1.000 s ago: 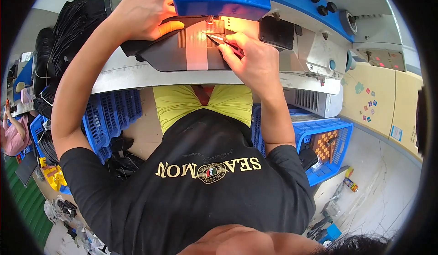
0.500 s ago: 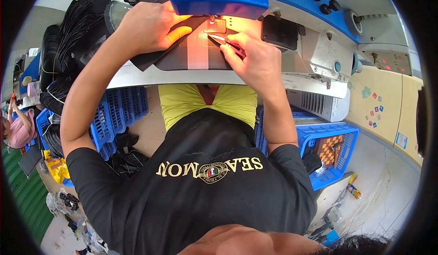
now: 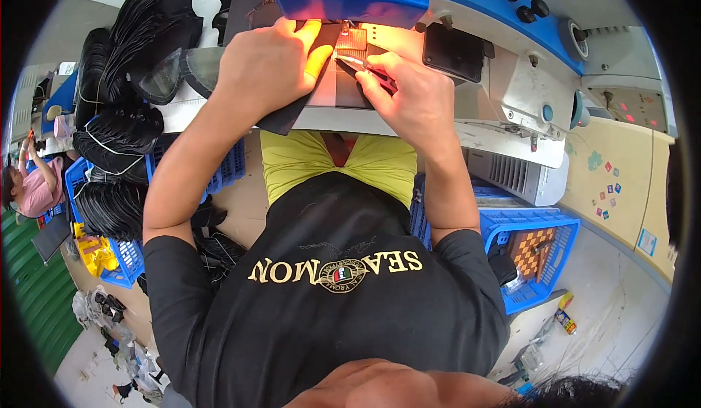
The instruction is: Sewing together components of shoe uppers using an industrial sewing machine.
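At the lit needle area of a blue and white sewing machine [image 3: 350,3], my left hand [image 3: 266,68] grips a flat black piece of material [image 3: 286,118], thumb and forefinger in yellow finger covers. The piece hangs over the table's near edge. My right hand [image 3: 418,95] is closed around a pair of small thread snips [image 3: 353,60]. Their pale blades point left, close to the material's edge, just below the ridged needle plate [image 3: 352,39]. My palm hides the snips' handles in part.
A black phone [image 3: 454,52] lies right of the needle. Bundles of black pieces [image 3: 120,141] are stacked at left, near clear curved plastic [image 3: 179,72]. Blue crates [image 3: 529,262] stand below on both sides. Another person [image 3: 38,185] is at far left.
My left hand has moved right and nearer, and the black piece has turned and shifted with it, uncovering the clear plastic. The right hand with the snips stays almost in place.
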Motion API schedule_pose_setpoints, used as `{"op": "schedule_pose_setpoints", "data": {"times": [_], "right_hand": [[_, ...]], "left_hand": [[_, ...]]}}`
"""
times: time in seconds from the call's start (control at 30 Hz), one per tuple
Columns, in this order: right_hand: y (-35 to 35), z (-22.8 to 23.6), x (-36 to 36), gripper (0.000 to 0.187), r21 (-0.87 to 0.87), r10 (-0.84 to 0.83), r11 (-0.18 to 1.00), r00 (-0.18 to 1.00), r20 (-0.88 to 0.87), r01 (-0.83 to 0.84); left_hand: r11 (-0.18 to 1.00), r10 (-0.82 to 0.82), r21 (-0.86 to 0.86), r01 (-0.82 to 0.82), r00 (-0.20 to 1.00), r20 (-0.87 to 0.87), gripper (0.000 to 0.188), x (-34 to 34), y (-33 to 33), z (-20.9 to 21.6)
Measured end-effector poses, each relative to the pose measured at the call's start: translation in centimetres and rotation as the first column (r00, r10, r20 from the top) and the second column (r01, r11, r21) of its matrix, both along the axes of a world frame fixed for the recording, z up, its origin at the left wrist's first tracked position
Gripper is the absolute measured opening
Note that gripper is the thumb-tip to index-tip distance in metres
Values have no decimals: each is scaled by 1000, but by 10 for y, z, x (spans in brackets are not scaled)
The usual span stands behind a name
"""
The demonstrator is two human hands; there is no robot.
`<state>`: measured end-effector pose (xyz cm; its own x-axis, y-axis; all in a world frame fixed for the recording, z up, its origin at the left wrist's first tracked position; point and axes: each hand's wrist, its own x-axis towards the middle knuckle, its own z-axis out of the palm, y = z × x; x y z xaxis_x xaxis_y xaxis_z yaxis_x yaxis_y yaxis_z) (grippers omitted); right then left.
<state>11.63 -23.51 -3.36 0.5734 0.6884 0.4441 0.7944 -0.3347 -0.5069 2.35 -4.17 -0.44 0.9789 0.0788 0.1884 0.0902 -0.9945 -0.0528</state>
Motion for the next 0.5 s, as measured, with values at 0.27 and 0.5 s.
{"op": "schedule_pose_setpoints", "data": {"times": [0.27,0.5], "right_hand": [[0,0,0,22,-3,1,1000,1000,-19,-1],[-1,0,-1,22,-9,-13,1000,1000,-9,12]], "left_hand": [[998,51,-27,-49,996,69,29,4,-6,-5],[998,13,-67,-3,989,145,25,11,5,-8]]}}
